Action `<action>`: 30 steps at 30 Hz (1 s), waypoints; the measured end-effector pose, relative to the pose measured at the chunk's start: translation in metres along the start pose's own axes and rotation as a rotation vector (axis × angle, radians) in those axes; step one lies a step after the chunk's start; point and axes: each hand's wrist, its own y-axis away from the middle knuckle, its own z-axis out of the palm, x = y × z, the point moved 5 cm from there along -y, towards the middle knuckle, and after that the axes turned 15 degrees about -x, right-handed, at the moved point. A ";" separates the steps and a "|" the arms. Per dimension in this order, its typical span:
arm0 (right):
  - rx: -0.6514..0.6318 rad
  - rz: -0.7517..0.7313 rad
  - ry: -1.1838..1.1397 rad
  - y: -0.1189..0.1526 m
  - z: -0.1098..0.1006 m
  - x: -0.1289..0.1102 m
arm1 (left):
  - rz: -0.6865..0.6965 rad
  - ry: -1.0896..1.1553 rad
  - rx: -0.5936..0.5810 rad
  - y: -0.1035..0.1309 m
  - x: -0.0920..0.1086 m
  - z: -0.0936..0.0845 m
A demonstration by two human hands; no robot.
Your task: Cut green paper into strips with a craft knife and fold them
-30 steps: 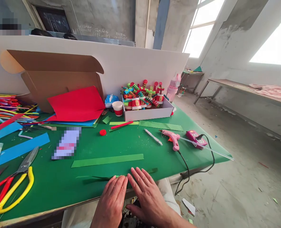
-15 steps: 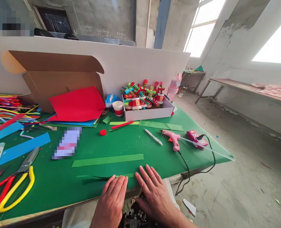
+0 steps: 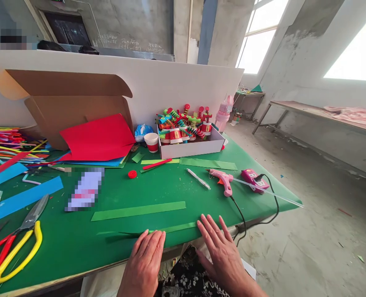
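Observation:
Along the table's near edge lies a thin green paper strip [image 3: 181, 227], partly covered by both hands. My left hand [image 3: 147, 258] presses its fingers together on the strip's middle; its thumb is hidden. To its left, the strip's end stands slightly off the table, over a dark shadow. My right hand [image 3: 218, 247] is flat and open, fingers apart, fingertips on the strip's right end. Just beyond, a second, wider green paper strip [image 3: 139, 210] lies flat, touched by neither hand.
Scissors [image 3: 25, 237] lie at left near blue paper strips [image 3: 31, 197]. A pink glue gun [image 3: 222, 179], its cord hanging off the edge, and a white pen [image 3: 198, 178] lie at right. Behind stand paper cups [image 3: 152, 143] and a white box [image 3: 192, 149] of colourful figures.
My right hand has slid right along the strip, uncovering more of it between the hands. My left hand stays nearly in place. The view has shifted slightly.

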 end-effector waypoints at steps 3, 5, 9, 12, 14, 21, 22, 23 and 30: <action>0.029 0.049 -0.015 0.002 -0.006 0.010 | -0.019 0.022 0.007 0.003 -0.001 0.004; 0.062 0.093 -0.034 -0.003 -0.014 0.012 | -0.035 0.033 0.008 0.003 -0.001 0.008; 0.031 -0.013 -0.187 -0.027 -0.024 -0.011 | -0.047 -0.003 0.004 -0.004 0.005 0.013; -0.075 -0.241 -0.344 -0.045 -0.020 -0.040 | -0.057 -0.032 -0.044 -0.008 0.009 0.014; -0.143 -0.293 -0.431 -0.052 -0.014 -0.051 | -0.060 -0.023 -0.092 -0.009 0.010 0.013; -0.230 -0.261 -0.520 -0.056 -0.003 -0.052 | -0.052 0.047 -0.101 -0.008 0.010 0.006; -0.231 -0.262 -0.515 -0.056 -0.003 -0.052 | -0.053 0.057 -0.093 -0.008 0.011 0.005; -0.232 -0.267 -0.507 -0.056 -0.004 -0.052 | -0.052 0.070 -0.088 -0.009 0.011 0.004; -0.206 -0.289 -0.373 -0.053 -0.003 -0.054 | -0.042 -0.031 -0.042 -0.007 -0.024 -0.017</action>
